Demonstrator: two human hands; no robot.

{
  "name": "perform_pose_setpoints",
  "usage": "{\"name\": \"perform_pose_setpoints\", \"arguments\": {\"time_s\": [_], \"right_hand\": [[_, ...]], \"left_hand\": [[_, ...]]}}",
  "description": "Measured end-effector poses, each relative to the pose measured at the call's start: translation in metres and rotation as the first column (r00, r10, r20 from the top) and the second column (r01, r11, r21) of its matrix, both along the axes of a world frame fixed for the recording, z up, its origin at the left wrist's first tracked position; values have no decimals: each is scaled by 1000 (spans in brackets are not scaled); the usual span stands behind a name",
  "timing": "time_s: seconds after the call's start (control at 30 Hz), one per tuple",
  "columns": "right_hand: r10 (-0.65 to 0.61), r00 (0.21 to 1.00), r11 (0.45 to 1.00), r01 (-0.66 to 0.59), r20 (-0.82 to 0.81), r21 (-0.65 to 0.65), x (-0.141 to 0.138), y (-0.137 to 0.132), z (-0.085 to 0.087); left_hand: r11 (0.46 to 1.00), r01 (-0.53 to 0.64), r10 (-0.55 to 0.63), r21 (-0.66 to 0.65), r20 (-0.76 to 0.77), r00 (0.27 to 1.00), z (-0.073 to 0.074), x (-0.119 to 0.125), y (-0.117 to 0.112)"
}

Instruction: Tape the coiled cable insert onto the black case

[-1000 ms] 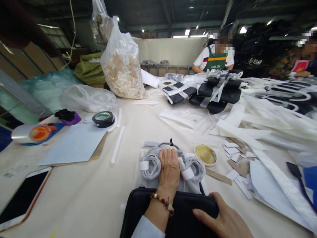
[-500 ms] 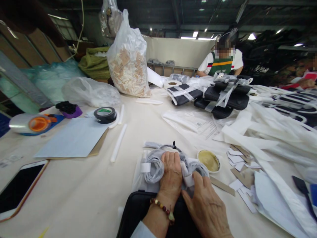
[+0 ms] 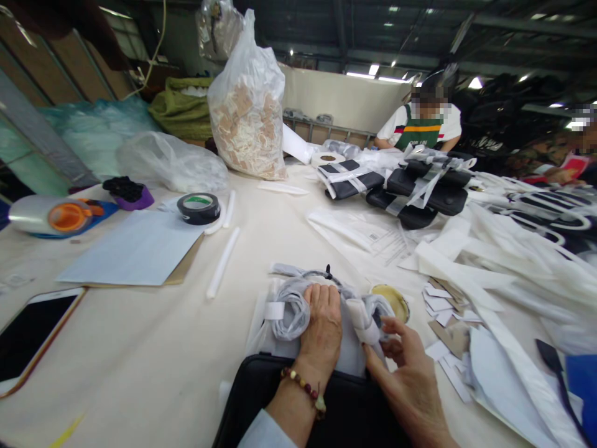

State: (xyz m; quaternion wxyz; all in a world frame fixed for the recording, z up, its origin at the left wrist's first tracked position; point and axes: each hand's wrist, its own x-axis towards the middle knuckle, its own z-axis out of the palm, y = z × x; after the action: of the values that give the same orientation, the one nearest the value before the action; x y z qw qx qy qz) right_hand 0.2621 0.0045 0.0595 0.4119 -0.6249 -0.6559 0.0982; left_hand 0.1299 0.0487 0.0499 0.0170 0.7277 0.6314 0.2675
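Observation:
A black bag [image 3: 249, 392] lies in front of me, partly under my forearms. Across its far end sit grey, plastic-wrapped strap coils: a left coil [image 3: 290, 309] with a white paper band and a right wrapped strap bundle [image 3: 362, 322], also banded in white. My left hand [image 3: 321, 326], with a beaded bracelet at the wrist, presses down between them, fingers close together and bent over. Its fingertips are hidden, as is whatever they grip. My right hand [image 3: 410, 373] pinches the right bundle's near side with thumb and fingers; the contact is partly hidden.
A yellowish round lid or dish [image 3: 392, 301] sits beyond my right hand. Cards [image 3: 438, 302] and white strips [image 3: 485, 323] cover the right side. Left are a phone [image 3: 35, 333], black tape [image 3: 199, 208] and blue-grey sheet [image 3: 135, 249]. Wrapped black bags [image 3: 420, 193] are piled near a co-worker [image 3: 422, 127].
My right hand has shifted right with the right strap bundle, which now stands farther from my left hand and overlaps the yellowish dish. My left hand stays nearly in place.

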Motion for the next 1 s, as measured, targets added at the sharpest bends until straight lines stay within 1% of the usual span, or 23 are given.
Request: {"name": "perform_pose_setpoints", "arguments": {"time_s": [0.03, 0.13, 0.17, 0.23, 0.33, 0.47, 0.63, 0.7, 0.8, 0.87, 0.93, 0.97, 1.0], "right_hand": [[-1, 999, 1000, 2, 34, -29, -1, 1, -1], [-42, 970, 995, 61, 238, -73, -2, 8, -7], [-55, 954, 995, 76, 295, -61, -1, 11, -10], [-63, 927, 998, 64, 369, 11, 2, 14, -14], [-47, 910, 989, -16, 413, 148, 4, 11, -14], [-31, 901, 954, -102, 433, 281, -1, 1, -7], [-12, 881, 926, -169, 472, 339, -4, 0, -4], [-8, 879, 928, -171, 477, 331, -3, 2, -5], [-2, 909, 951, -127, 418, 281, -2, 3, -5], [3, 949, 979, -67, 316, 194, -2, 4, -3], [26, 993, 999, -29, 115, 29, -4, 6, 2], [33, 999, 997, -35, -26, -67, -5, 7, 6], [28, 984, 985, -57, -177, -162, -6, 8, 9]], "left_hand": [[1000, 2, -2, 1, -2, 1000, 0, 0, 0], [1000, -3, 3, 7, -10, 1000, 0, 0, 0], [1000, -5, 5, 9, -11, 1000, -1, 0, 0], [1000, -8, 8, 11, -9, 1000, -1, 0, 0], [1000, -7, 7, 9, 1, 1000, -1, 1, 0], [1000, -10, 10, 4, 25, 1000, -1, 1, 0], [1000, -19, 18, 14, 45, 999, -1, 2, -1], [999, -27, 26, 22, 49, 998, -1, 3, -1], [999, -32, 30, 31, 50, 998, -2, 3, -1], [999, -28, 27, 35, 48, 998, -3, 3, -1], [999, -25, 23, 41, 46, 999, -2, 3, -1], [999, -25, 23, 44, 46, 999, -2, 3, -1], [999, -26, 24, 48, 46, 999, -2, 3, -1]]}}
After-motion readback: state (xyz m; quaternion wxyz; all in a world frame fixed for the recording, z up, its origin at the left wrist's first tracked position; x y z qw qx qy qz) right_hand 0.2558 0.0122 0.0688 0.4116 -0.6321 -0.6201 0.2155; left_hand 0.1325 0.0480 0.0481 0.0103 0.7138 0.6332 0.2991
